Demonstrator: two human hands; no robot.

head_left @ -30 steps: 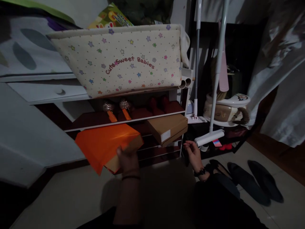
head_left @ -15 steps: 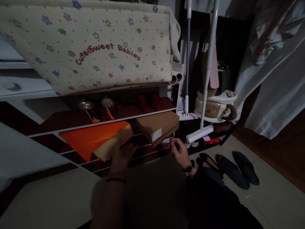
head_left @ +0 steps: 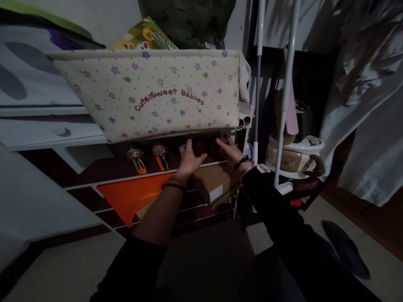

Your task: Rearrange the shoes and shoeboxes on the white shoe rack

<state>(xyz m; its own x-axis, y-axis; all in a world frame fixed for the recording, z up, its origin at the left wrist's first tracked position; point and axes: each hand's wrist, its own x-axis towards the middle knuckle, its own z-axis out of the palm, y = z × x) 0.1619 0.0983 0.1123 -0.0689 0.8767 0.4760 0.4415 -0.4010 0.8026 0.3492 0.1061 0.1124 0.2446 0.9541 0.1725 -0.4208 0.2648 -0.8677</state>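
Note:
On the upper shelf of a low rack sits a pair of dark red shoes [head_left: 199,147], dim and partly covered by my hands. My left hand [head_left: 189,158] is at their left side, fingers apart and thumb stretched out. From the right, my right hand [head_left: 230,150] reaches to the other red shoe with its fingers spread. Whether the fingertips touch the shoes is hard to see. Farther left on that shelf stand glittery shoes [head_left: 159,150] with orange soles. Under my hands a brown cardboard box [head_left: 217,180] juts out, beside an orange folded sheet [head_left: 132,195].
A cream star-patterned fabric bin [head_left: 163,96] overhangs the shelf from above. To the right stand a white-handled mop [head_left: 285,96] and a decorated pot [head_left: 289,155]. A dark shoe [head_left: 346,247] lies on the tiled floor [head_left: 324,205].
Both hands have risen from in front of the lower boxes to the red shoes on the upper shelf. The view has tilted up, showing more above the fabric bin.

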